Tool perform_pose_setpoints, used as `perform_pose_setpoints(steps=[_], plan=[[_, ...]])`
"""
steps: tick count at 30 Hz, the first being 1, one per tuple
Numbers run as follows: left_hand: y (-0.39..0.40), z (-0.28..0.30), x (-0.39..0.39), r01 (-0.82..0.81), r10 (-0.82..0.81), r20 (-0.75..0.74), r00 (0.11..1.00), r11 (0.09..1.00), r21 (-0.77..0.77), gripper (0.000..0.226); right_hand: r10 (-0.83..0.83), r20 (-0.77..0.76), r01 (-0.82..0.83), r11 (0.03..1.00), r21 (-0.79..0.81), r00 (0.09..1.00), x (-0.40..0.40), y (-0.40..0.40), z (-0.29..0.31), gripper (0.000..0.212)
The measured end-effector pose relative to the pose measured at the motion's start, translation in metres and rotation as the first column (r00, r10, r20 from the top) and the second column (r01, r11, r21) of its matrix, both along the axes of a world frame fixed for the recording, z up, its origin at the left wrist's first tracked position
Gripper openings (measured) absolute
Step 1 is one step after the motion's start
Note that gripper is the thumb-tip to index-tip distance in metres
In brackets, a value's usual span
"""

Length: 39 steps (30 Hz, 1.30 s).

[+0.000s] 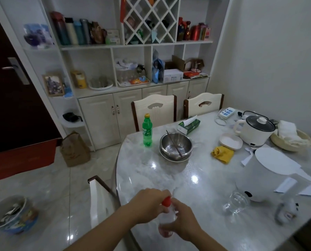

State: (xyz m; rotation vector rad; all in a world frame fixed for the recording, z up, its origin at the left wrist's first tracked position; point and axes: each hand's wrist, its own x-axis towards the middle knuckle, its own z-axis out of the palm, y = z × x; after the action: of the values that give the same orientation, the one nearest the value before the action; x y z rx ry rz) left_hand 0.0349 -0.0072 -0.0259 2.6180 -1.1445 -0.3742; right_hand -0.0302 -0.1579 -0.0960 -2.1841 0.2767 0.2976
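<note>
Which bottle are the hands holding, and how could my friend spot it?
Find the big marble table, then its near edge. There the left hand grips a red cap and the right hand wraps a clear bottle. The green bottle farther back has a yellow cap; this one is see-through.

Dining room of a home. A marble-topped table (169,176) with cream chairs (154,109) stands before a white wall cabinet (95,48) crowded with flasks, boxes and a framed photo (53,85). On the table are a steel bowl (176,144), a small electric cooker (256,130) and a tissue box (189,125). At left is a dark door (9,98), possibly the entrance.
</note>
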Motion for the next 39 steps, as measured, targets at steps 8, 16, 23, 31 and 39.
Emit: perform_pose_setpoints(steps=[8,16,23,31,39], plan=[[0.034,0.028,0.023,0.44,-0.414,0.502,0.76,0.895,0.071,0.035,0.01,0.094,-0.016,0.998,0.068,0.996,0.001,0.005,0.031,0.061],[0.043,0.035,0.02,0.185,-0.098,0.351,0.931,0.957,-0.224,0.04,-0.043,0.097,0.036,0.997,0.071,0.994,-0.006,0.019,0.052,0.062],[0.033,0.042,0.031,-0.075,0.074,0.292,0.954,0.997,-0.01,0.064,-0.129,0.125,0.139,0.987,-0.074,0.984,-0.011,0.038,0.049,0.077],[0.041,0.072,0.029,-0.023,-0.031,-0.139,0.99,0.927,-0.375,0.069,-0.136,0.159,0.146,0.988,-0.049,0.978,-0.009,0.03,0.056,0.071],[0.043,0.081,0.04,0.002,-0.033,-0.098,0.995,0.952,-0.305,0.042,-0.088,0.155,0.105,0.989,-0.105,0.984,-0.007,0.024,0.065,0.075]])
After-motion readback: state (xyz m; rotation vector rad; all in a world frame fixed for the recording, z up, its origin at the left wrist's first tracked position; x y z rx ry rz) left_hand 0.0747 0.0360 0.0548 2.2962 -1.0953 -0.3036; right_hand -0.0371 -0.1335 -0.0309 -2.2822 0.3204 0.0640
